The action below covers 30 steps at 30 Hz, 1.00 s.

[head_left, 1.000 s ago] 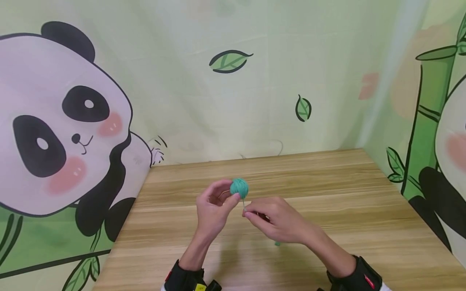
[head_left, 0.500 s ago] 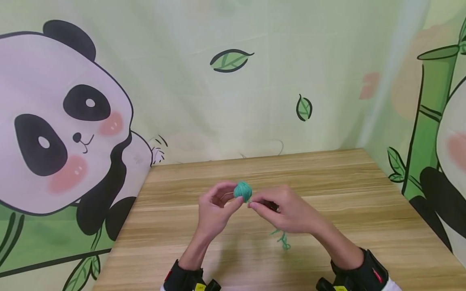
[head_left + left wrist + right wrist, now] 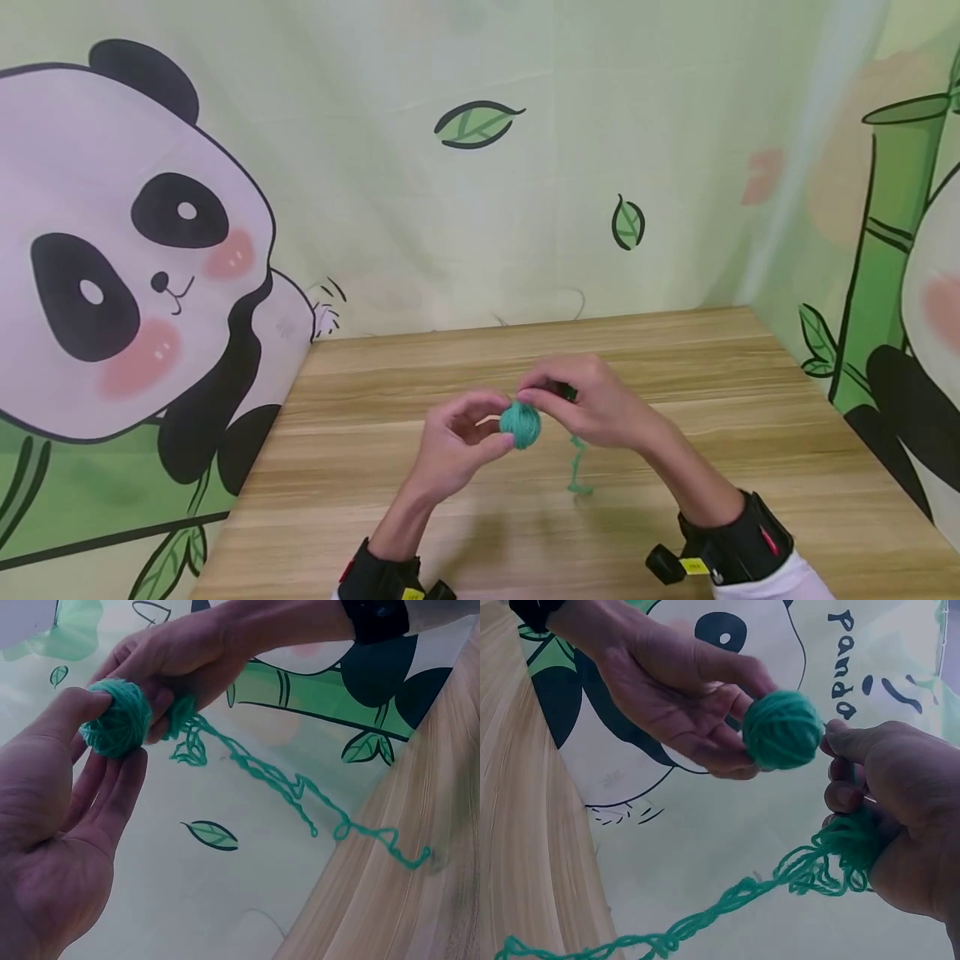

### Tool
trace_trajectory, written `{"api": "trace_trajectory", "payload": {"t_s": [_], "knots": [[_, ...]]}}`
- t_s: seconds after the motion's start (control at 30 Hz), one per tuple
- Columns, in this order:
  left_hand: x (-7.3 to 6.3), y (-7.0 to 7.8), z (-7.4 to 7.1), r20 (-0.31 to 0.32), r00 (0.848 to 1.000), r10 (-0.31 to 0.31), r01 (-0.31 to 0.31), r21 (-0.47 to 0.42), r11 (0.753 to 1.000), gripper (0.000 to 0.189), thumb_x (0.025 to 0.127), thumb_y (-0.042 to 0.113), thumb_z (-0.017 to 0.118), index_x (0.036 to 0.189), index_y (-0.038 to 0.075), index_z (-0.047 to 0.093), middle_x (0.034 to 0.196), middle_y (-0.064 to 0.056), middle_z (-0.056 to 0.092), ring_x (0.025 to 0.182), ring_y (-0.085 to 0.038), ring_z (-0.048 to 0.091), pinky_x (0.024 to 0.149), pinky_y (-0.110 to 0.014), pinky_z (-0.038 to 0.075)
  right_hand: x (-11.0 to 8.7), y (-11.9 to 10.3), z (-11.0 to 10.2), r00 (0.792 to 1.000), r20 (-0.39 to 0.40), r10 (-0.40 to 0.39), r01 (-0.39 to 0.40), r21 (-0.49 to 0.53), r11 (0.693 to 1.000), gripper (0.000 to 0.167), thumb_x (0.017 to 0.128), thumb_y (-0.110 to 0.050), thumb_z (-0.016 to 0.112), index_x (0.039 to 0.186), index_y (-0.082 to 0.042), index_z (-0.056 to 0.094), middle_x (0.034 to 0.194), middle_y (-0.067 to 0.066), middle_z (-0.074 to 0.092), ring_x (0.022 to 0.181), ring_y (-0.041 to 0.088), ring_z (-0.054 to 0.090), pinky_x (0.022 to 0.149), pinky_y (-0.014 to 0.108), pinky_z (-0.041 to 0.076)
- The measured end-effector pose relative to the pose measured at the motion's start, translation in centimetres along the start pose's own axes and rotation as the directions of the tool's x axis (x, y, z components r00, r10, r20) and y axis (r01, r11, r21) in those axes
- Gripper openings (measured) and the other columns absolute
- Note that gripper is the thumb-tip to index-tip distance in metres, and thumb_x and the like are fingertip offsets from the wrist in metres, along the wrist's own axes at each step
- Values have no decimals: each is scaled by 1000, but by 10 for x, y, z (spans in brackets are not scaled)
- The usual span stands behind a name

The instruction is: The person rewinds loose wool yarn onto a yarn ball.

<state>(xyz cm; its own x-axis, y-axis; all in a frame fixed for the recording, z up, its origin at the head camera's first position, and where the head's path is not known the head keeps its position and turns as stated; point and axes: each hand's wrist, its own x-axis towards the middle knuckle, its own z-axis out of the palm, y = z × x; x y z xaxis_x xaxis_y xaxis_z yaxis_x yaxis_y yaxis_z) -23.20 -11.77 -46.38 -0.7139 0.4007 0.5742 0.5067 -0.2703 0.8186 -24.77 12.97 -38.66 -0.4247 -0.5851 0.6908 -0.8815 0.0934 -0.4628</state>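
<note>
A small ball of teal yarn (image 3: 521, 425) is held above the table between the thumb and fingers of my left hand (image 3: 457, 442). Close by its upper right side, my right hand (image 3: 592, 404) pinches a strand between thumb and index finger. In the right wrist view, a loose bundle of yarn (image 3: 851, 851) is tucked in the right palm under curled fingers. Tangled strands (image 3: 300, 784) trail from that bundle down toward the table. The wound ball (image 3: 782, 730) shows crossing wraps in the right wrist view.
Below the hands spreads a wood-grain table (image 3: 360, 500). Behind it hangs a pale green cloth (image 3: 555, 183) printed with pandas and leaves. Black wrist straps (image 3: 738, 542) with small cameras sit on both wrists.
My right hand has moved up from below the ball to its upper right side. The left hand and ball have shifted slightly right and down. More dangling yarn shows under the right hand.
</note>
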Motion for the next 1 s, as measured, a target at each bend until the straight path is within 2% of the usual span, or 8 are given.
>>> {"api": "trace_trajectory", "payload": {"t_s": [0.27, 0.5, 0.7, 0.83, 0.9, 1.0], "knots": [[1, 2, 2, 31, 999, 10, -8, -83, 996, 41, 99, -12, 77, 132, -25, 56, 132, 5, 78, 120, -7, 76, 97, -24, 69, -7, 13, 5, 990, -27, 138, -136, 47, 990, 16, 103, 4, 77, 103, -12, 80, 87, -2, 76, 76, 5, 61, 67, 21, 56], [2, 5, 4, 73, 997, 14, -6, -108, 994, 44, 102, -12, 72, 142, -24, 56, 140, 2, 76, 131, -10, 73, 106, -29, 68, -14, 24, 14, 979, -1, 202, -200, 129, 971, 18, 106, 3, 73, 107, -12, 82, 87, -2, 77, 75, 4, 60, 66, 23, 56], [2, 6, 7, 73, 997, 6, -2, -56, 998, 44, 99, -16, 72, 141, -22, 61, 136, 1, 69, 128, -10, 70, 103, -30, 69, -18, 25, 19, 975, 5, 221, -219, 142, 965, 16, 108, 3, 71, 111, -8, 83, 87, 3, 77, 75, 4, 60, 66, 21, 56], [1, 8, 8, 57, 998, 2, -1, -20, 1000, 44, 99, -15, 75, 141, -19, 63, 141, -3, 61, 125, -11, 68, 101, -31, 70, -20, 24, 21, 965, -10, 264, -261, 118, 958, 14, 109, 0, 72, 109, -9, 83, 85, 1, 76, 73, 5, 58, 65, 20, 53], [0, 10, 8, 51, 999, -2, 1, 6, 1000, 45, 99, -13, 77, 141, -16, 65, 145, -8, 59, 127, -11, 67, 102, -34, 70, -20, 23, 22, 956, -19, 292, -288, 106, 952, 14, 109, -2, 72, 108, -9, 84, 85, 0, 77, 72, 5, 59, 65, 20, 53], [0, 12, 10, 46, 999, -10, 8, 48, 999, 46, 97, -11, 81, 141, -12, 68, 147, -21, 60, 129, -12, 68, 102, -36, 71, -21, 22, 23, 943, -31, 332, -328, 92, 940, 14, 110, -3, 71, 107, -9, 83, 87, 1, 78, 72, 4, 59, 64, 20, 53]]}}
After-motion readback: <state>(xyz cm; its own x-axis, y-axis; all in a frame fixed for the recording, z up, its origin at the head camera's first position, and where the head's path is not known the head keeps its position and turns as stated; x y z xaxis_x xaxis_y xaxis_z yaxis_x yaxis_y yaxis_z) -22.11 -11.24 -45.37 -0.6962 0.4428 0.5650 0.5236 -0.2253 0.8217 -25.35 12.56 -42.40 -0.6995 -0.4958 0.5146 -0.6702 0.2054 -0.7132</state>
